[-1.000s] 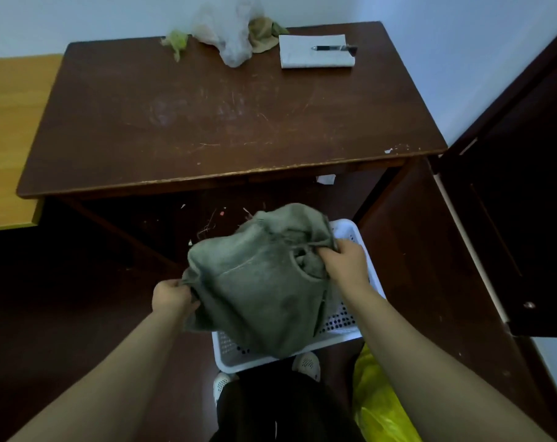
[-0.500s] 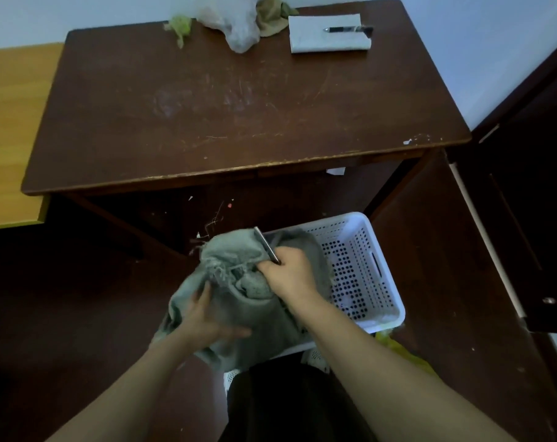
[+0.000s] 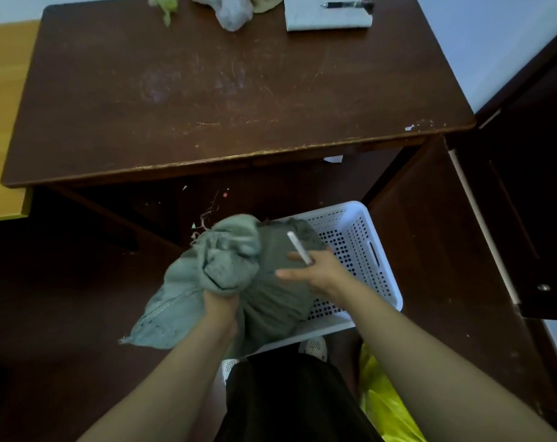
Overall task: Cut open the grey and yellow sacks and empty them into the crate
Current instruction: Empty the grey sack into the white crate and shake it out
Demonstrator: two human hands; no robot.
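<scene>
My left hand (image 3: 221, 306) grips the bunched neck of the grey woven sack (image 3: 271, 298), held over the white perforated plastic crate (image 3: 360, 250). My right hand (image 3: 318, 271) pinches a slim white cutter (image 3: 299, 248), fingers half spread against the sack.

Grey sack (image 3: 264, 295): coarse woven cloth, matt, frayed threads at its bunched mouth. Crate (image 3: 363, 250): white perforated plastic, smooth. Yellow sack (image 3: 385, 406): glossy, crinkled plastic film. Table (image 3: 207, 97): dark brown wood, semi-matt, scratched, chipped at near edge. Blade (image 3: 299, 247): pale, smooth; material unclear.
</scene>
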